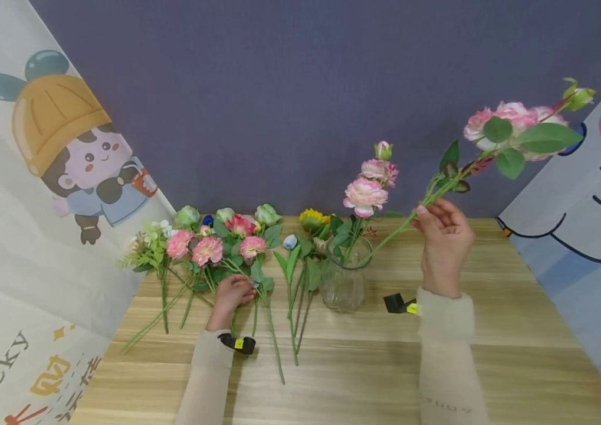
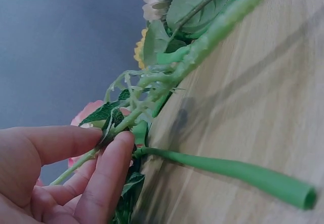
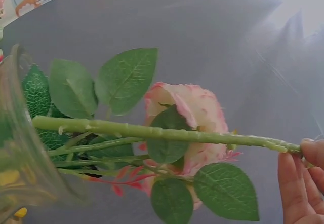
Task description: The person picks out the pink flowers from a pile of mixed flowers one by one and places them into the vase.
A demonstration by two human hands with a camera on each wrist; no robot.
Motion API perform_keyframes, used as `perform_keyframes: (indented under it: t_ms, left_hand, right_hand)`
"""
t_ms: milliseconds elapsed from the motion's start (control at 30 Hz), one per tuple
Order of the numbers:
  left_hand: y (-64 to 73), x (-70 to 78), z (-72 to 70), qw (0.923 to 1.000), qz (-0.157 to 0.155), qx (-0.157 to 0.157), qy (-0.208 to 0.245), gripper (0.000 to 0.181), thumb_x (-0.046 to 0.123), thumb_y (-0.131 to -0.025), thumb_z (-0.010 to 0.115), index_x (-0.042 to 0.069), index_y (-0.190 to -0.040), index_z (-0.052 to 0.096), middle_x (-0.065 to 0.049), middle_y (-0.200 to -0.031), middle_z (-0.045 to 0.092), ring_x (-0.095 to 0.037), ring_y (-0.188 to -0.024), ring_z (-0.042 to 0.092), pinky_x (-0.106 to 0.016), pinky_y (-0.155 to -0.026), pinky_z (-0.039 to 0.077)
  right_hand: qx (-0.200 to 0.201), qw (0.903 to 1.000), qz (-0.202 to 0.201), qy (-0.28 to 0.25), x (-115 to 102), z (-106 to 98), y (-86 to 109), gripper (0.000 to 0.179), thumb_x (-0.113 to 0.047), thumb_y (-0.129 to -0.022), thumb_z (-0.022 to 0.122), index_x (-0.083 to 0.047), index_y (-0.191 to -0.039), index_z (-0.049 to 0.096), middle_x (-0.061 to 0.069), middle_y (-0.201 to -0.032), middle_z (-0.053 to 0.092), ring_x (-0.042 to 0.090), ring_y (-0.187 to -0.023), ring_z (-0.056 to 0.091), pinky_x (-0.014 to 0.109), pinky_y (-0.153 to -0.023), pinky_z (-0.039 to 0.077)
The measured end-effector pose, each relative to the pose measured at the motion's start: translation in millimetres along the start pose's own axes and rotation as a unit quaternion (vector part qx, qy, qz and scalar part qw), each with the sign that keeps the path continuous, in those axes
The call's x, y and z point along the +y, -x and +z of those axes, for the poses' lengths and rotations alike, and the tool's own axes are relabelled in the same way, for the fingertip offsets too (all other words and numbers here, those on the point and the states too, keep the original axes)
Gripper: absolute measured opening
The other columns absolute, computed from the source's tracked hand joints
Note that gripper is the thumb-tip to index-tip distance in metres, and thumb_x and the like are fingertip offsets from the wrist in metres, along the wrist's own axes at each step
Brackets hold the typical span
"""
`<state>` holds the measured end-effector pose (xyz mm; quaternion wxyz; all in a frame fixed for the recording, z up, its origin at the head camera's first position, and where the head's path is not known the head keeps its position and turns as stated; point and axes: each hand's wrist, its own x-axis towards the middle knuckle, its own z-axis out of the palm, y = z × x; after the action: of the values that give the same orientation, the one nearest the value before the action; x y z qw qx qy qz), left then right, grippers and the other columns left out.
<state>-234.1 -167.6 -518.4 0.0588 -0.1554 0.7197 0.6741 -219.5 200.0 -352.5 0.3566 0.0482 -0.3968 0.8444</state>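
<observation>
My right hand (image 1: 443, 242) pinches the green stem (image 3: 167, 133) of a pink-and-white artificial peony (image 1: 518, 127) between thumb and fingers. That stem slants down to the left, its lower end at the mouth of a clear glass vase (image 1: 344, 294); how far in it reaches, I cannot tell. Another pink peony (image 1: 365, 196) stands upright in the vase. On the left, my left hand (image 1: 230, 298) pinches a leafy stem (image 2: 121, 124) of a pink artificial flower (image 1: 252, 247) among the flowers on the table. The left thumb and fingertips meet around it.
Several artificial flowers lie left of the vase: pink blooms (image 1: 207, 251), green-white buds (image 1: 187, 216), a sunflower (image 1: 313, 219) and a white-blue tulip (image 1: 289, 241). The wooden table (image 1: 380, 366) meets a dark wall (image 1: 279, 106) behind. Printed cartoon sheets (image 1: 88, 147) hang at both sides.
</observation>
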Motion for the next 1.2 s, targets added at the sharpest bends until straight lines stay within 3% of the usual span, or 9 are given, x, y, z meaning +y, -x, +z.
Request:
perform_keyframes:
  t_ms: [333,900,1200]
  left_hand:
    - [3.4,1.3,2.1,0.9997,0.013,0.006,0.018,0.026,-0.004,-0.088,0.059,-0.011,-0.111,0.050,-0.009,-0.082,0.064,-0.012,-0.065,0.063,-0.031,-0.069,0.057]
    - [1.2,-2.3,4.4,0.9993,0.014,-0.002,0.035,0.024,-0.005,-0.088,0.059,-0.012,-0.109,0.050,-0.003,-0.078,0.064,-0.011,-0.065,0.064,-0.025,-0.064,0.056]
    - [3.1,-5.7,5.3,0.9995,0.012,-0.008,0.027,0.032,-0.004,-0.088,0.059,-0.015,-0.116,0.049,-0.009,-0.084,0.065,-0.010,-0.066,0.063,-0.025,-0.065,0.056]
  right_hand:
    - [-0.021,0.9993,0.010,0.031,14.9,-1.4,5.5,0.020,0.015,-0.075,0.070,0.006,-0.092,0.067,0.012,-0.079,0.068,0.016,-0.064,0.065,0.025,-0.058,0.056]
    - [-0.012,0.9906,0.043,0.129,36.3,-9.0,24.5,0.021,0.014,-0.077,0.068,-0.003,-0.088,0.067,0.005,-0.079,0.066,0.011,-0.064,0.063,0.021,-0.058,0.054]
    - [-0.018,0.9844,0.062,0.164,51.3,-16.1,34.4,0.025,0.018,-0.077,0.065,-0.004,-0.089,0.066,0.003,-0.078,0.067,0.009,-0.064,0.064,0.020,-0.059,0.055]
